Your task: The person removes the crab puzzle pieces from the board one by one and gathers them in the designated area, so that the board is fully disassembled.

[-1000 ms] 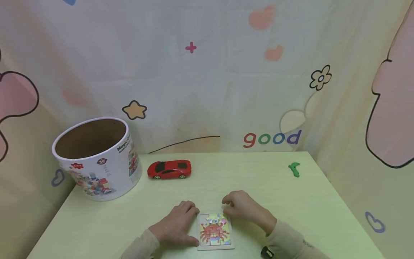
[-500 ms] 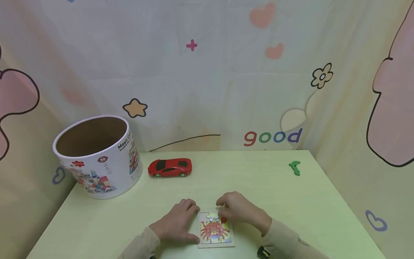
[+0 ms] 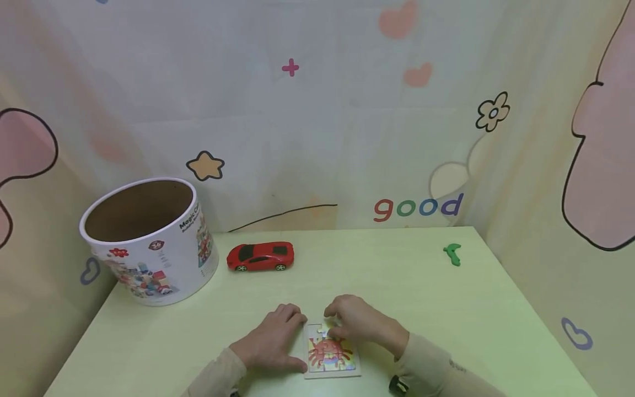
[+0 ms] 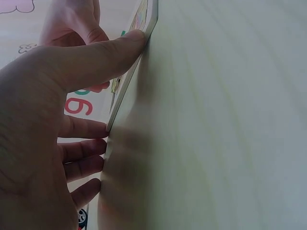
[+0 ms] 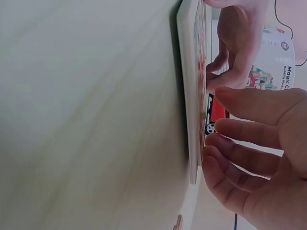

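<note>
crab puzzle (image 3: 331, 357) is seated in its wooden frame (image 3: 333, 377), laid flat on the table (image 3: 397, 275) near the front edge, between both hands. most of the picture looks assembled, body and legs joined; the upper left slot (image 3: 312, 330) looks unfilled, and the upper right is covered, so it cannot be told there. judged nearly finished, at least one piece apparently left. frame is braced by the left hand (image 3: 275, 339), thumb and fingers spread, thumb on the lower left corner, index fingertip touching the upper left one. right hand (image 3: 366, 322) is held over the upper right, fingers bent, thumb and index tips apart; whether a piece is pinched cannot be told. on the white bucket (image 3: 154, 267), "magic c…" is read over "building b…", rest cut off by the curve, plus a badge, seemingly "36". "good" is printed in coloured letters on the backdrop (image 3: 297, 127). lettering on the right sleeve (image 3: 426, 361) is too small. no brand is made out on the red toy car (image 3: 260, 257).
</note>
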A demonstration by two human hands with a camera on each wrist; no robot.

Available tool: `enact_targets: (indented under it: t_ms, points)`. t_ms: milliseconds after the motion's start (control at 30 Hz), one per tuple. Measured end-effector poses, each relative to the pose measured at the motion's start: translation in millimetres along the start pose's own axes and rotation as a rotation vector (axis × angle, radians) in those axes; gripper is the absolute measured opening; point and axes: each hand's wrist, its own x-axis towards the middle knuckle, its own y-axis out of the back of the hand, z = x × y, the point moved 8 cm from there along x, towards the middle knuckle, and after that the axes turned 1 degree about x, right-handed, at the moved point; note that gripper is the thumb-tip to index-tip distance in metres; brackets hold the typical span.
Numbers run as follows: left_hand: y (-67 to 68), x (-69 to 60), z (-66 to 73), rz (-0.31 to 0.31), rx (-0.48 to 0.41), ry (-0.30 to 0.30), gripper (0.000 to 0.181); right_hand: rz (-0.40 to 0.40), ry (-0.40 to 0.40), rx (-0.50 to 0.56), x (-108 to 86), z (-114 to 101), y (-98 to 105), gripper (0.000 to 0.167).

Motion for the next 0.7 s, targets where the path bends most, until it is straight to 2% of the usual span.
enact_targets:
  t_ms: [700]
  points:
    - [0.3, 1.0, 0.7, 0.001, -0.001, -0.006, 0.086, -0.038, 0.032, -0.054, 5.4, -3.8, -8.7, 0.027]
